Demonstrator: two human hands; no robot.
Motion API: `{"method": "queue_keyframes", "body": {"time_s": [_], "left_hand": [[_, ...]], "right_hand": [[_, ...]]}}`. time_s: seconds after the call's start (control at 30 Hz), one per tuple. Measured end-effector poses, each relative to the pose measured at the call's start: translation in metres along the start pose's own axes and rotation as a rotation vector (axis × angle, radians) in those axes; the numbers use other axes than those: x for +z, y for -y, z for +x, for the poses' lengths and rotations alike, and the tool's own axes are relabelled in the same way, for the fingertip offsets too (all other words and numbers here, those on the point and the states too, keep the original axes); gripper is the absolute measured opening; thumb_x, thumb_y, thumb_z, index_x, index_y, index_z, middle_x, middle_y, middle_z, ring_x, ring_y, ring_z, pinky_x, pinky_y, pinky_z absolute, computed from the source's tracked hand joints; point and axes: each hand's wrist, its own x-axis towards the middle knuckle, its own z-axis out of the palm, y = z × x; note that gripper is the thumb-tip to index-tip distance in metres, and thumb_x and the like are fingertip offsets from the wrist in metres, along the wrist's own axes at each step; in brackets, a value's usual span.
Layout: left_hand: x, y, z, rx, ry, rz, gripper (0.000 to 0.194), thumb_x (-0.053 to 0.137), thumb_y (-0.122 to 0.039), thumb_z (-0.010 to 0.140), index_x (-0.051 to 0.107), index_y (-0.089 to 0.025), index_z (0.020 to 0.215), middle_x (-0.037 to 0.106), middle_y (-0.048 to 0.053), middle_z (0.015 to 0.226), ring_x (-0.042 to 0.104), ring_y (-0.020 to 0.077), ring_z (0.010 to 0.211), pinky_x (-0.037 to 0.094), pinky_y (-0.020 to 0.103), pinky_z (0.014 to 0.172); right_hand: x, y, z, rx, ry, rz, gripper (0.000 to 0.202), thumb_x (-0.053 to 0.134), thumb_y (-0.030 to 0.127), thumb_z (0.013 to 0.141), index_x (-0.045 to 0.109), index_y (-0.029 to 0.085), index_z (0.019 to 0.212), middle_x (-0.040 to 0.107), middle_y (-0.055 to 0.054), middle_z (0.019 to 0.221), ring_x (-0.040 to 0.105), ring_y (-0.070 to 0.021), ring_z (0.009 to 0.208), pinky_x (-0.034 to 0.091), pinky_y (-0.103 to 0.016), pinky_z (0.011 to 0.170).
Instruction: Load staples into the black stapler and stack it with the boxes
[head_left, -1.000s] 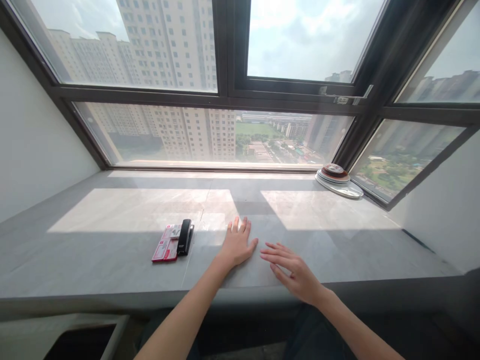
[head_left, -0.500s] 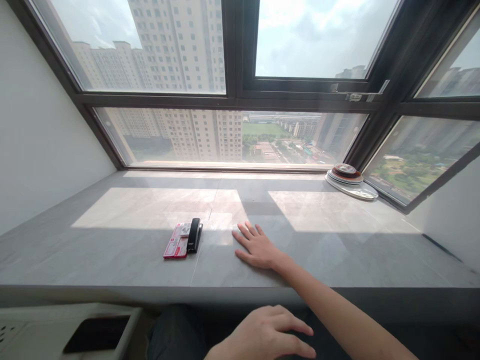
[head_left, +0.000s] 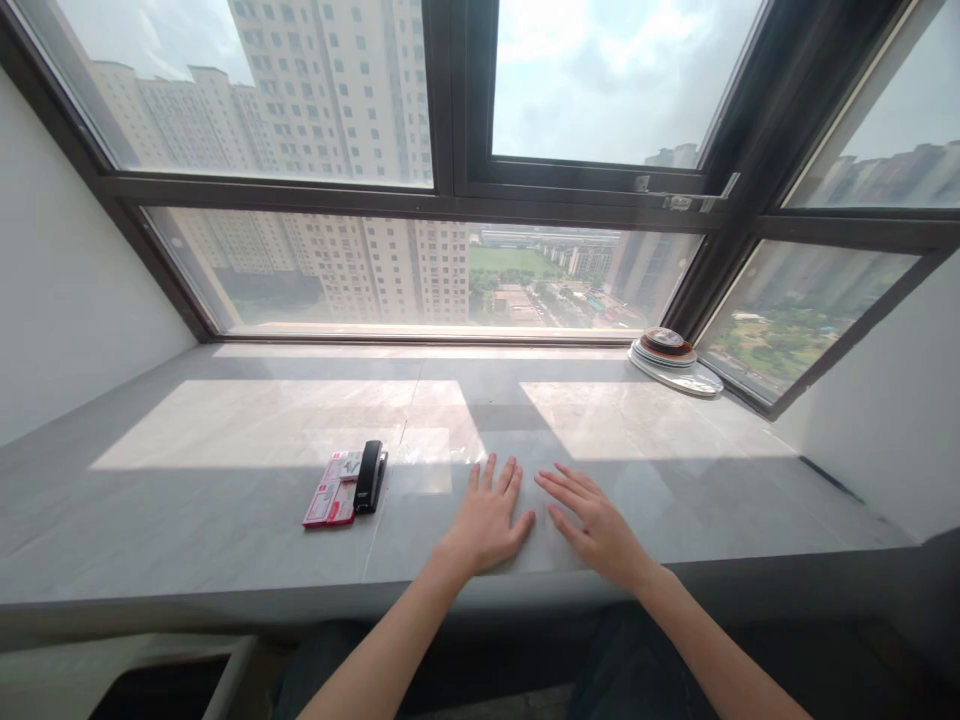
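My left hand (head_left: 486,518) rests palm down near the front edge of the grey stone windowsill (head_left: 247,530), its fingers spread. Just to its right, my right hand (head_left: 594,522) is also over the sill, fingers stretched out, with a small gap between the hands. Neither holds anything. Left of my hands lies a black stapler (head_left: 370,477). It touches or slightly overlaps several flat pink-and-white boxes (head_left: 330,497) on its left side.
A stack of plates (head_left: 676,366) with a small brown-rimmed piece on top stands in the far right corner. Dark-framed windows (head_left: 442,200) rise behind the sill. At the lower left is a white cabinet top (head_left: 67,665) with a dark rectangular area (head_left: 161,690).
My left hand has risen from below the edge onto the sill. My right hand has shifted right. The camera view has turned slightly; the stapler and boxes stay put on the sill.
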Motion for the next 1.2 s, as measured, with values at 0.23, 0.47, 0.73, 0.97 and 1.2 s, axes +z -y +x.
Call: {"method": "queue_keyframes", "body": {"time_s": [0.23, 0.47, 0.73, 0.97, 1.2], "left_hand": [[-0.026, -0.068, -0.078, 0.2, 0.125, -0.286, 0.081, 0.055, -0.062, 0.091, 0.03, -0.027, 0.159, 0.021, 0.004, 0.168, 0.013, 0.0347, 0.156, 0.015, 0.053, 0.127], [-0.063, -0.024, -0.109, -0.002, -0.118, -0.667, 0.038, 0.036, -0.034, 0.106, 0.072, -0.027, 0.117, 0.078, 0.003, 0.101, 0.071, 0.018, 0.101, 0.051, 0.032, 0.099], [-0.008, 0.025, -0.048, -0.307, -0.186, 0.102, 0.062, 0.041, -0.049, 0.101, 0.034, -0.027, 0.158, 0.026, 0.006, 0.166, 0.017, 0.0335, 0.155, 0.017, 0.058, 0.123], [0.006, 0.022, -0.052, -0.333, -0.168, 0.186, 0.066, 0.037, -0.053, 0.1, 0.025, -0.031, 0.161, 0.021, 0.003, 0.168, 0.014, 0.0338, 0.155, 0.01, 0.06, 0.123], [0.006, 0.023, -0.05, -0.327, -0.165, 0.195, 0.067, 0.037, -0.055, 0.1, 0.026, -0.029, 0.16, 0.02, 0.004, 0.168, 0.013, 0.0344, 0.155, 0.01, 0.059, 0.123]], "right_hand": [[0.034, -0.058, 0.048, 0.472, 0.02, -0.358, 0.067, 0.027, 0.062, 0.101, 0.027, 0.032, 0.161, 0.014, -0.006, 0.169, 0.005, -0.0396, 0.155, 0.007, -0.072, 0.117], [0.063, 0.067, 0.034, -0.122, 0.214, -0.144, 0.067, 0.032, 0.059, 0.103, 0.019, 0.033, 0.162, 0.009, -0.001, 0.17, 0.005, -0.0276, 0.157, 0.008, -0.053, 0.126], [0.054, 0.021, 0.027, 0.238, 0.08, -0.218, 0.058, 0.03, 0.048, 0.105, 0.027, 0.032, 0.161, 0.024, -0.001, 0.167, 0.016, -0.0271, 0.155, 0.017, -0.052, 0.124], [0.075, 0.007, 0.026, 0.376, 0.033, -0.405, 0.061, 0.026, 0.053, 0.104, 0.02, 0.036, 0.162, 0.014, 0.003, 0.17, 0.003, -0.0314, 0.156, 0.005, -0.06, 0.122], [0.075, 0.01, 0.025, 0.375, 0.036, -0.422, 0.061, 0.024, 0.053, 0.104, 0.018, 0.036, 0.162, 0.013, 0.003, 0.17, 0.003, -0.0311, 0.156, 0.005, -0.06, 0.122]]}}
